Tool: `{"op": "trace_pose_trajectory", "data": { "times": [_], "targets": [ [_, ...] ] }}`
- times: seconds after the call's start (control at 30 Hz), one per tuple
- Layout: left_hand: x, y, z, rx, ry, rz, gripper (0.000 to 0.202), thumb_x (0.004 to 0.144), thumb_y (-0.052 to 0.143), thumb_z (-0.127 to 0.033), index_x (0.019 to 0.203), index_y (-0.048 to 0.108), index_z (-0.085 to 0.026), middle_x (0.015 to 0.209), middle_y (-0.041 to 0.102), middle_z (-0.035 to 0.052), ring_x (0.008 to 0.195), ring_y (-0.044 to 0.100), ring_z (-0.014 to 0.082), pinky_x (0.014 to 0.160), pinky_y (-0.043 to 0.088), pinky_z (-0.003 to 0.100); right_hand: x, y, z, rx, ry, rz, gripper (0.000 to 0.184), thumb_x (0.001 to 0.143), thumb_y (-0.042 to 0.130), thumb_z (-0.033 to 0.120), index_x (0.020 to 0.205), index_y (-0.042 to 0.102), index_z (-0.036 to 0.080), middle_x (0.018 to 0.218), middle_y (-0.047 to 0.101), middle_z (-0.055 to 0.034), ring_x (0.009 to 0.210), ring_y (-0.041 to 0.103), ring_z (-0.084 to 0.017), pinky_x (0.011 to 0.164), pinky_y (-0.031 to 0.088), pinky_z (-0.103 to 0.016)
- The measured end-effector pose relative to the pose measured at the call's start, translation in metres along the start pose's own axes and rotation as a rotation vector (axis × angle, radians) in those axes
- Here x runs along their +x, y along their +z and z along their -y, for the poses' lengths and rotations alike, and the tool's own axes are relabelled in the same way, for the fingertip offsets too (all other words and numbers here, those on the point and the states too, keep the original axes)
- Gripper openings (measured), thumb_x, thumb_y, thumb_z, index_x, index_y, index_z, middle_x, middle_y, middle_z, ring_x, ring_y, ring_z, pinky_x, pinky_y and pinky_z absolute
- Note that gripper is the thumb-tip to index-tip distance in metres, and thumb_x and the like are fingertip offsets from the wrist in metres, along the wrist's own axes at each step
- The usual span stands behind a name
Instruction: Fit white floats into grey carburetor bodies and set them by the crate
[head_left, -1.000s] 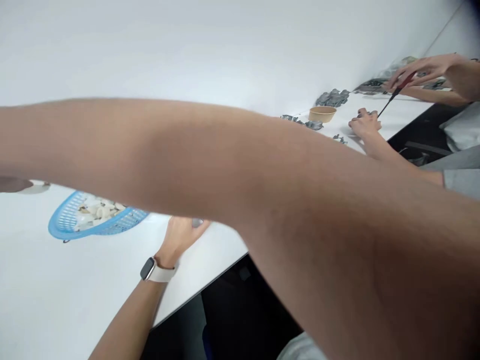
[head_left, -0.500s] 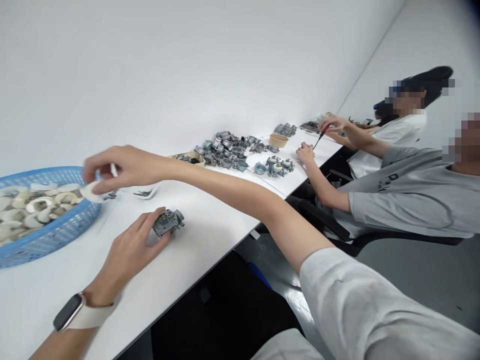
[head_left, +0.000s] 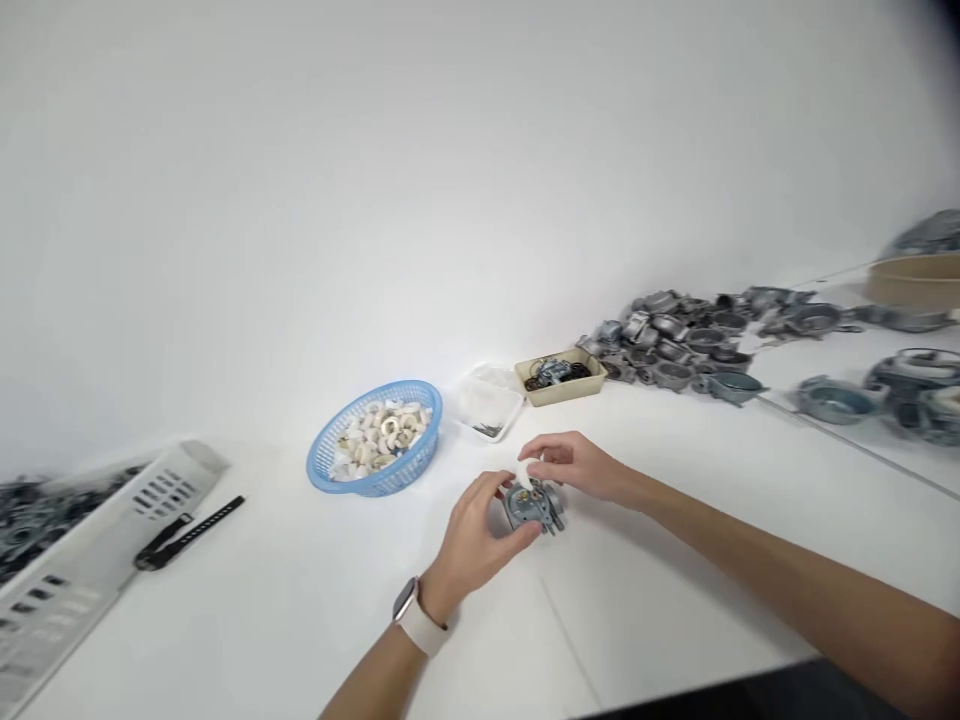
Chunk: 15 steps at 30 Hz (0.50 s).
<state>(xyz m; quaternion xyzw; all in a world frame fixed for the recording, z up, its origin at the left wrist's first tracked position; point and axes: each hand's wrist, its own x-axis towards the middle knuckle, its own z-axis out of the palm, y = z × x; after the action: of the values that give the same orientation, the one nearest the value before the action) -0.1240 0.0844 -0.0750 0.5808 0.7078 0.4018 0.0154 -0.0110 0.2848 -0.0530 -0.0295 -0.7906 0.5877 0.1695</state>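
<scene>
My left hand (head_left: 471,540), with a watch at the wrist, grips a grey metal carburetor body (head_left: 519,512) on the white table. Brass fittings show on the carburetor's upward face. Between the fingers of my right hand (head_left: 576,464) is a white plastic float (head_left: 526,472), at the far upper edge of the carburetor. Whether the float touches the metal I cannot tell. Left of my hands stands a blue plastic basket (head_left: 409,470) filled with white and yellowish floats.
Behind my hands lie a shallow white tray (head_left: 469,405) with small dark pins and a beige tray (head_left: 564,393) of small metal parts. Grey metal castings (head_left: 675,340) are heaped at the back right. A white crate (head_left: 97,545) and a black strap (head_left: 191,530) are at left.
My right hand has moved from the blue basket's edge to the carburetor, carrying the float. My left hand still holds the carburetor. The view has swung left, and the co-workers are out of sight.
</scene>
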Motion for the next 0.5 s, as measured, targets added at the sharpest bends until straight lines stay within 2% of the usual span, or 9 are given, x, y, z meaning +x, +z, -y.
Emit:
{"op": "trace_pose_trajectory", "data": {
  "times": [0.1,0.2,0.37,0.5],
  "targets": [
    [0.002,0.002,0.001,-0.007,-0.013,0.005,0.039,0.081,0.075,-0.032,0.115,0.059,-0.022,0.107,0.067,0.0057,0.095,0.062,0.0219,0.086,0.052,0.037,-0.003,0.007,-0.011,0.13,0.075,0.018,0.042,0.082,0.072,0.051,0.107,0.072,0.017,0.073,0.062,-0.0017,0.065,0.054,-0.014,0.06,0.042,-0.027],
    [0.003,0.002,0.002,-0.022,0.008,0.042,0.04,0.084,0.072,-0.031,0.12,0.058,-0.024,0.111,0.067,0.0063,0.098,0.062,0.0222,0.086,0.051,0.037,-0.007,0.009,-0.015,0.184,0.098,-0.005,0.043,0.084,0.069,0.052,0.109,0.072,0.018,0.076,0.065,-0.0031,0.065,0.056,-0.015,0.061,0.044,-0.029],
    [0.004,-0.001,0.002,-0.005,0.035,0.089,0.036,0.089,0.067,-0.033,0.123,0.058,-0.023,0.115,0.065,0.0085,0.103,0.062,0.0239,0.089,0.051,0.039,-0.012,0.009,-0.012,0.18,0.017,-0.219,0.036,0.086,0.068,0.05,0.104,0.07,0.019,0.078,0.063,-0.0016,0.067,0.054,-0.014,0.064,0.043,-0.029],
    [0.004,-0.001,0.003,0.037,0.084,0.094,0.037,0.091,0.064,-0.031,0.126,0.057,-0.022,0.119,0.064,0.0109,0.108,0.061,0.0258,0.094,0.051,0.041,-0.012,0.01,-0.01,0.239,0.005,-0.19,0.031,0.085,0.07,0.047,0.096,0.07,0.018,0.083,0.067,-0.0039,0.079,0.059,-0.017,0.073,0.046,-0.03]
  ]
}}
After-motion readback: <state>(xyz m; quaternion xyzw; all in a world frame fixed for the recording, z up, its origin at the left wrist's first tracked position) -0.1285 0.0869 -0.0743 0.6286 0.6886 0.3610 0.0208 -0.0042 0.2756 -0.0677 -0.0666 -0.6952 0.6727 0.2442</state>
